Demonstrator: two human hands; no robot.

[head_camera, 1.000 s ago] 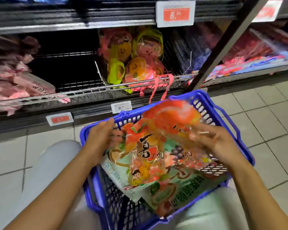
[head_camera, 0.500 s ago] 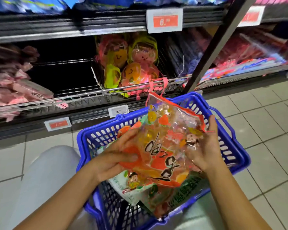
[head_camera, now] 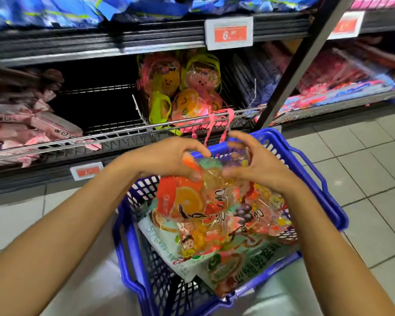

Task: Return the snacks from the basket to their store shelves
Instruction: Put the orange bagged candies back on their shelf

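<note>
Head view — both hands (head_camera: 169, 159) (head_camera: 258, 166) grip jelly bag (head_camera: 205, 201) above blue basket (head_camera: 324, 190), shelf (head_camera: 123, 131) behind.

Shelf bay (head_camera: 96, 106) left of jelly bags (head_camera: 183, 87) open; wire rail (head_camera: 123, 133) fronts it.

Both hands, left hand (head_camera: 167, 159) and right hand (head_camera: 258, 166), pinch the top edge of a clear, orange-printed plastic jelly bag (head_camera: 205, 201) above a blue plastic mesh basket (head_camera: 315, 179). A pale green snack packet (head_camera: 233, 263) lies inside. Beyond, a wire shelf (head_camera: 123, 131) holds round, face-printed jelly packs (head_camera: 187, 87).
</note>
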